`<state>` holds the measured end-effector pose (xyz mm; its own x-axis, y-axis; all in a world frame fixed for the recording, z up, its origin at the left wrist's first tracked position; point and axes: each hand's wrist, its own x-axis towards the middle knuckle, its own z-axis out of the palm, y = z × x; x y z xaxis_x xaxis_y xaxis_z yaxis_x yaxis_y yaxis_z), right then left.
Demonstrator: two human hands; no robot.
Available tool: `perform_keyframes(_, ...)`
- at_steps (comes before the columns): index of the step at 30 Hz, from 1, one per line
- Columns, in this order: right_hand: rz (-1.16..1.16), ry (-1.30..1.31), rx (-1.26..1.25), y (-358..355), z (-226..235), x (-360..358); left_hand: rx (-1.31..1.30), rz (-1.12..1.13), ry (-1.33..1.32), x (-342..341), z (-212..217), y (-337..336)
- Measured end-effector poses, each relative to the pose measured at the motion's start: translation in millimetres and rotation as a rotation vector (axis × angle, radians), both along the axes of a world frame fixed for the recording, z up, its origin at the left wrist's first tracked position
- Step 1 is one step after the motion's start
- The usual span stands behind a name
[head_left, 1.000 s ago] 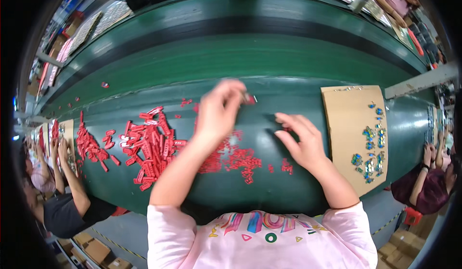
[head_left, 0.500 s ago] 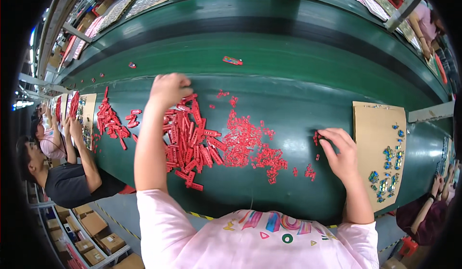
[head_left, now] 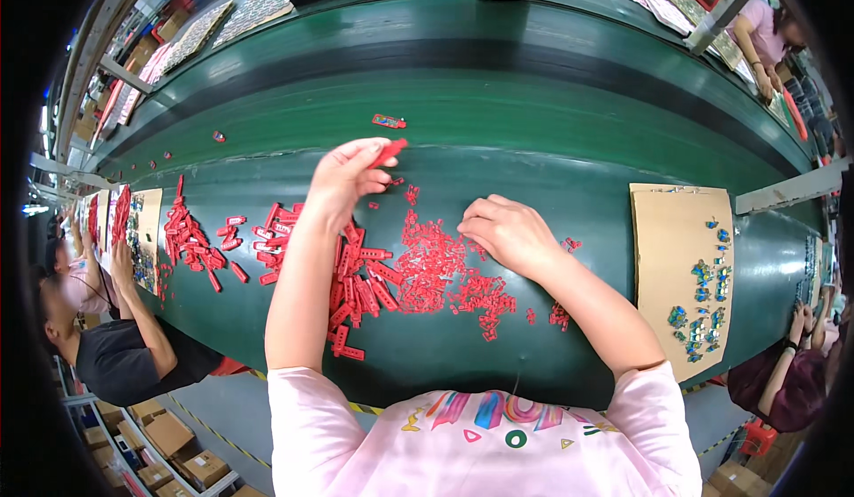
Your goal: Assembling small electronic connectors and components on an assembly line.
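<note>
My left hand [head_left: 345, 181] is raised above the far side of a pile of long red plastic pieces with slots [head_left: 360, 274], pinching one long red plastic piece [head_left: 389, 153] between thumb and fingers. My right hand [head_left: 507, 233] reaches over the far right part of a heap of tiny red plastic parts [head_left: 431, 270]. Its fingers are bent and pressed together at the heap; what they hold, if anything, is hidden. Loose clusters of small red parts [head_left: 559, 317] lie below my right forearm.
Beyond the worktop runs a green conveyor belt [head_left: 498, 96] carrying a red piece with a coloured face [head_left: 389, 121]. A cardboard sheet with blue-green shiny parts [head_left: 654, 274] lies to the right. On the left, a co-worker in black [head_left: 133, 355] works beside another red pile [head_left: 189, 239].
My left hand has moved right and lifted a long red piece off the pile. My right hand has swung left from near the cardboard to the heap of tiny parts.
</note>
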<state>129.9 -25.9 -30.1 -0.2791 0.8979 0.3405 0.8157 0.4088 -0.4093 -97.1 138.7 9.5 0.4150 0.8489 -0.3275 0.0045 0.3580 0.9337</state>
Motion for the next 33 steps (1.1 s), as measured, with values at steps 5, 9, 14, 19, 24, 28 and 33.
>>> perform_keyframes(5, -0.003, -0.016, -0.026, -11.7, 6.1, -1.2, -0.073, -0.102, -0.105, 34.1, 8.0, -50.0)
perform_keyframes(9, -0.104, 0.132, 0.061, -33.5, 25.6, 3.4, -0.003, -0.178, -0.03, 38.2, 6.4, -82.4)
perform_keyframes(14, -0.231, 0.208, 0.228, -59.2, 46.9, 11.2, 0.059, -0.254, -0.013, 49.7, 12.2, -128.1)
perform_keyframes(19, -0.282, 0.101, 0.335, -77.2, 51.5, 16.5, 0.133, -0.267, -0.057, 61.7, 14.1, -155.5)
perform_keyframes(24, -0.307, 0.124, 0.342, -88.0, 48.2, 20.8, 0.288, -0.286, 0.002, 67.9, 13.7, -163.9)
perform_keyframes(28, -0.377, 0.205, 0.292, -104.9, 51.0, 38.3, 0.408, -0.309, 0.048, 75.6, 14.3, -165.0)
perform_keyframes(33, -0.504, 0.376, 0.266, -131.7, 45.4, 86.3, 0.361, -0.332, 0.084, 76.3, 7.5, -166.1)
